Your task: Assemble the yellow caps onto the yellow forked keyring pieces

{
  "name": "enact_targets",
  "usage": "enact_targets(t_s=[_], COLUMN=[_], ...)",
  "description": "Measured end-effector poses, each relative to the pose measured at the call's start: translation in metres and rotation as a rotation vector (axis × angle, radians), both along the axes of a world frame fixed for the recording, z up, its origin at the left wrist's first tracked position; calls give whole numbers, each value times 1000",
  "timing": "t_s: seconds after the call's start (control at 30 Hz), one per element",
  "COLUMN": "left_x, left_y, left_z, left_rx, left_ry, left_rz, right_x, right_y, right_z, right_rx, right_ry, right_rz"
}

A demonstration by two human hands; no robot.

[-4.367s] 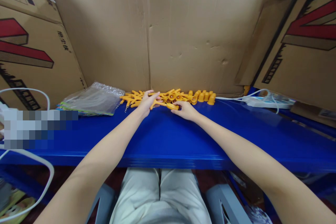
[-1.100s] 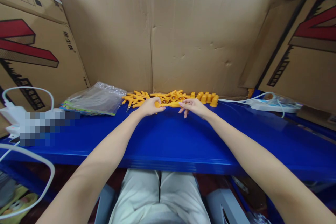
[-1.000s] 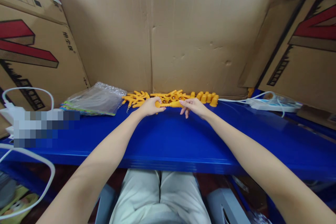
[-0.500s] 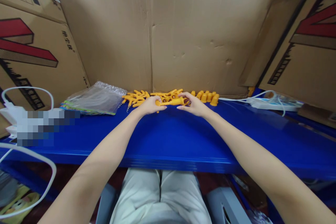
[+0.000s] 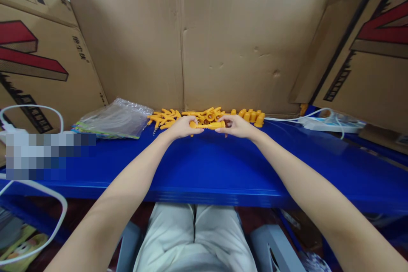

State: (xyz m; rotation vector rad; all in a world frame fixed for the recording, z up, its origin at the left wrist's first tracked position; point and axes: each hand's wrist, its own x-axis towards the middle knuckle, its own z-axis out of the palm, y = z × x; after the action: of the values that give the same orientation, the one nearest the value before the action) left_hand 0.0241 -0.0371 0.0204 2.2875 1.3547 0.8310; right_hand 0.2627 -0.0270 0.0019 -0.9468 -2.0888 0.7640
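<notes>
A yellow plastic piece, with a thin ribbed end on the left and a thicker body on the right, lies level between my hands just above the table. My left hand is closed around its narrow left end. At the thick right end my right hand grips it between thumb and fingers. Right behind are several yellow tube-like parts with round open ends. Branching yellow pieces, some with metal spirals, lie beyond my left hand. Several yellow cap-like parts stand past my right hand.
Clear plastic bags lie at the left on the blue table. A white power strip with cables is at the right. Cardboard panels wall the back and sides. White cables hang at the left edge.
My right hand has turned and shifted slightly at the right end of the yellow piece, and more of the tube-like parts behind shows. My left hand keeps its grip.
</notes>
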Motion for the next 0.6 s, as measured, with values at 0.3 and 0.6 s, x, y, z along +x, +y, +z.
enact_targets(t_s=[0.3,0.6], left_x=[-2,-5], left_y=[3,8], left_z=[-3,-5], left_rx=[13,-24], left_ry=[-9,-55], left_rz=[-5,-21], right_x=[2,-5], right_y=[5,-5], right_z=[-3,3], right_rx=[345,756], right_ry=[-122,-483], right_rz=[-102,-139])
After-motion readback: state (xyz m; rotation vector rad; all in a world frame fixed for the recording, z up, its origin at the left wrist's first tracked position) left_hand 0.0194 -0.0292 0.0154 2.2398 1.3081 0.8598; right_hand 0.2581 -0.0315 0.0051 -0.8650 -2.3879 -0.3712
